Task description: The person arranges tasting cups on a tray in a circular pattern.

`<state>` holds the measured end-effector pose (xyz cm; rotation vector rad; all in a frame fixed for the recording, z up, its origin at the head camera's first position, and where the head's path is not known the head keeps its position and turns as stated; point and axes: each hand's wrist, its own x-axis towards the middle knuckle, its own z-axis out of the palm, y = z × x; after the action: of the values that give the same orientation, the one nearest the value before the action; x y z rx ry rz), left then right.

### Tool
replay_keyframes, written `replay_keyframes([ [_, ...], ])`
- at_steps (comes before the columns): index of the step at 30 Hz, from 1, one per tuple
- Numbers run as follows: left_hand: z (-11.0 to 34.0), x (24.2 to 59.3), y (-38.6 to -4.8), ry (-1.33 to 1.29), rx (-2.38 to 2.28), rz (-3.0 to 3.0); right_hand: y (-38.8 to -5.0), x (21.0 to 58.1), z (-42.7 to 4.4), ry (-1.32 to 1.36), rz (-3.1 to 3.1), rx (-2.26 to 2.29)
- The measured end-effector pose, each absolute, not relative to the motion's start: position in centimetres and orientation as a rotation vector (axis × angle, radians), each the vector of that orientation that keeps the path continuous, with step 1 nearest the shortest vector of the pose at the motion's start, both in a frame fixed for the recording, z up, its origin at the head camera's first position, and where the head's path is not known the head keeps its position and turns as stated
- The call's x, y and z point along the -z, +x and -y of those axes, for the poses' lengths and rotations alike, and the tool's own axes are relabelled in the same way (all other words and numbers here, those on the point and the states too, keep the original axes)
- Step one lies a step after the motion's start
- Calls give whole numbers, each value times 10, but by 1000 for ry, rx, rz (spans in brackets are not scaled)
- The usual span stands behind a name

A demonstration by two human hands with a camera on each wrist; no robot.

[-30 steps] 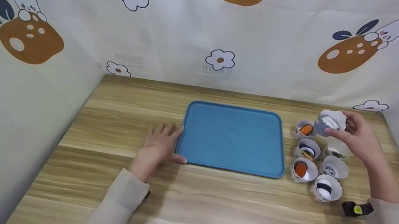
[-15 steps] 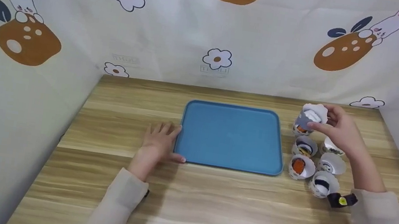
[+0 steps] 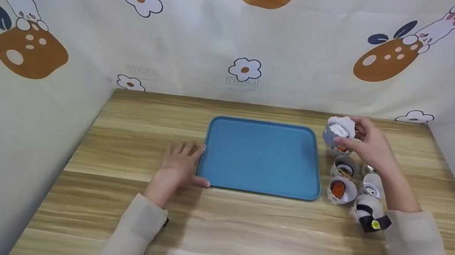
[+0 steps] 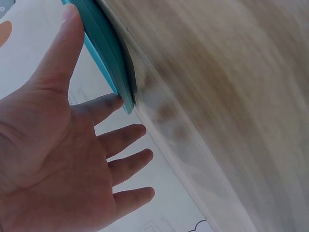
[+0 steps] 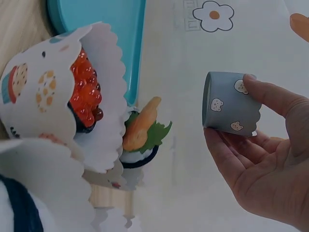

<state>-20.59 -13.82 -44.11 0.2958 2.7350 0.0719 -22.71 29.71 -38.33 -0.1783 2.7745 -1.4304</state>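
Note:
In the head view my left hand lies at the left edge of a blue tray. Its thumb and index finger touch the rim, and the fingers stand spread and fairly straight in the left wrist view. With thumb and fingers my right hand holds a grey-blue paper cupcake cup with small bear heads and a scalloped rim. Something white sits inside the cup, its kind unclear. The cup is held above the table near the tray's back right corner, partly hiding a cup with an orange topping.
Right of the tray stand several pale paper cups holding sushi pieces. One has red-orange roe, another an orange topping with a green leaf, another a dark band. Patterned cloth walls border the wooden table.
My right hand has carried the grey-blue cup leftward toward the tray, passing over the cup with the orange topping. The left hand has kept its place on the tray's edge.

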Motion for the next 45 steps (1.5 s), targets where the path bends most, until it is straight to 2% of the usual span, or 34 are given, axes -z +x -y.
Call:
replay_keyframes([
  [26,139,444,-205,302,-115,-2743,-243,388,-242,-184,-2752,1427],
  [45,138,442,-205,299,-111,-2755,-263,410,-220,-129,-2691,1509],
])
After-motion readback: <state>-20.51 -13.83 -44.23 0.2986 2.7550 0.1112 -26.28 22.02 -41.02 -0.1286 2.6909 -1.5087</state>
